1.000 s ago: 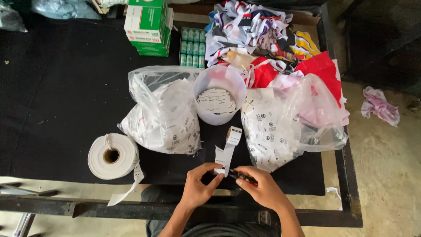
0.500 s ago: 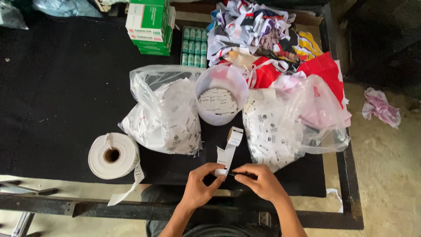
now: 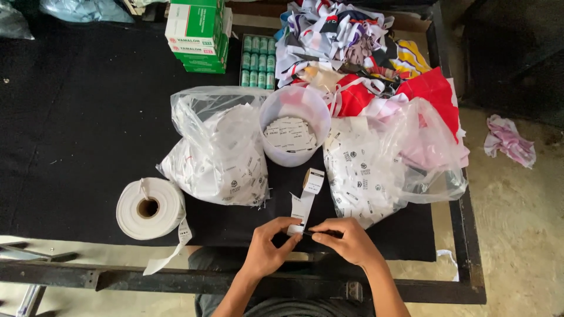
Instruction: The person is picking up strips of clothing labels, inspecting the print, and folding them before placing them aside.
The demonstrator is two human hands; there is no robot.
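Note:
My left hand (image 3: 267, 249) pinches the lower end of a white printed label strip (image 3: 306, 196) at the table's near edge. The strip rises away from me and curls over at its top. My right hand (image 3: 346, 238) meets the left at the strip's bottom, fingers closed on a small dark tool (image 3: 322, 233) whose kind I cannot make out. Just beyond the strip stands a white plastic tub (image 3: 294, 158) with cut labels inside.
Clear bags of labels lie left (image 3: 217, 152) and right (image 3: 376, 170) of the tub. A white tape roll (image 3: 150, 206) sits at the near left of the black table (image 3: 76, 117). Green-and-white boxes (image 3: 197, 35), green spools (image 3: 257, 61) and a fabric pile (image 3: 364, 53) are behind.
Both hands have crept slightly up and closer together at the strip's lower end. The strip and everything else on the table stay where they were.

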